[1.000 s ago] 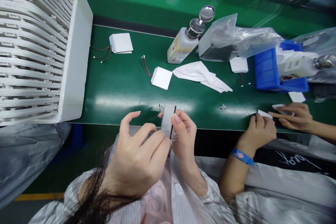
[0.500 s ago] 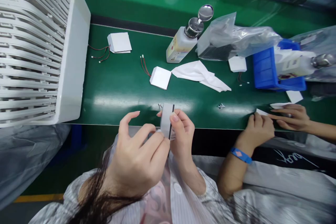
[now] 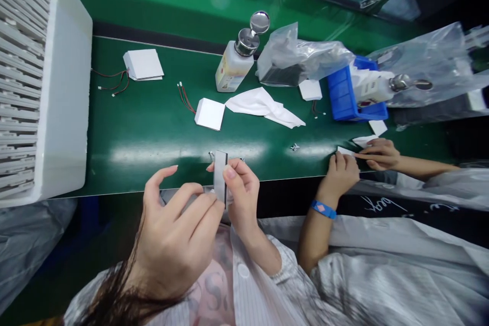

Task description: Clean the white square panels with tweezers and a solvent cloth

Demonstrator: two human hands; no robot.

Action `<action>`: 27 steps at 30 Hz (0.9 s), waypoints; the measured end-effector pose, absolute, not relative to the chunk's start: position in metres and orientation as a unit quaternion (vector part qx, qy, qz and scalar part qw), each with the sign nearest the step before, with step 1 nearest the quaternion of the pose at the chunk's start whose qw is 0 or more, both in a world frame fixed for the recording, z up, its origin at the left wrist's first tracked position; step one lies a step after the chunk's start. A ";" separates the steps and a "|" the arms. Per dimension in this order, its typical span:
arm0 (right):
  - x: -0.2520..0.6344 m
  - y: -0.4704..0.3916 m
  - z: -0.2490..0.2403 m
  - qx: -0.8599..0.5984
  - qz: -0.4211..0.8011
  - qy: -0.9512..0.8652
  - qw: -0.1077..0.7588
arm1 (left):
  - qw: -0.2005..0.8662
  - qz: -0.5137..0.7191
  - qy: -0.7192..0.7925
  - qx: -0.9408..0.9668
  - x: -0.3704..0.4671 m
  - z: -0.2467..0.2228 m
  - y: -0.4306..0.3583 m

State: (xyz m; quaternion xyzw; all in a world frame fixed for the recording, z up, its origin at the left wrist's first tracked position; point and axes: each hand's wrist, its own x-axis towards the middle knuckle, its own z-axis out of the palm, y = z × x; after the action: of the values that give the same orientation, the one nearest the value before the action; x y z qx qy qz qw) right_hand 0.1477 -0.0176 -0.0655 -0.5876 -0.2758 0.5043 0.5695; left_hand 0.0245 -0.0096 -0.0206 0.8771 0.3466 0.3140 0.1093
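My right hand (image 3: 244,188) grips a thin white block with a dark edge (image 3: 220,175), thumb on its near face, above the bench's front edge. Close against the block's lower left side is my left hand (image 3: 178,229), its index finger raised and the other fingers curled; what those fingertips hold, if anything, is hidden. Behind the block lies a white square pack with red and black wires (image 3: 210,113). A similar wired pack (image 3: 144,64) rests farther back on the left. A crumpled white cloth (image 3: 265,106) is beside the nearer pack.
A white crate of slotted parts (image 3: 64,81) stands left. Toward the back are a pump bottle (image 3: 233,66), a plastic bag (image 3: 301,53) and a blue bin (image 3: 341,94). Small metal pieces (image 3: 294,147) lie right of centre. Another person's hands (image 3: 344,170) work at the right.
The camera view has shifted right, so the bench items appear farther left. My hands keep nearly the same pose around the block.
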 end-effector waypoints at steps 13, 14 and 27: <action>0.147 -0.018 -0.067 -0.598 0.497 -0.268 0.569 | 0.094 0.318 0.319 0.888 0.022 -0.021 -0.007; 0.147 -0.018 -0.067 -0.598 0.497 -0.268 0.569 | 0.094 0.317 0.322 0.887 0.022 -0.021 -0.007; 0.145 -0.017 -0.066 -0.589 0.500 -0.263 0.578 | 0.113 0.313 0.333 0.882 0.027 -0.019 -0.010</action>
State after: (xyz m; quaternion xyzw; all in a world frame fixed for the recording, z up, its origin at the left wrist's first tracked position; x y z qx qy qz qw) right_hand 0.1454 -0.0171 -0.0656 -0.5885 -0.2632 0.5003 0.5780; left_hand 0.0272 -0.0096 -0.0191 0.8823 0.3328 0.3130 0.1129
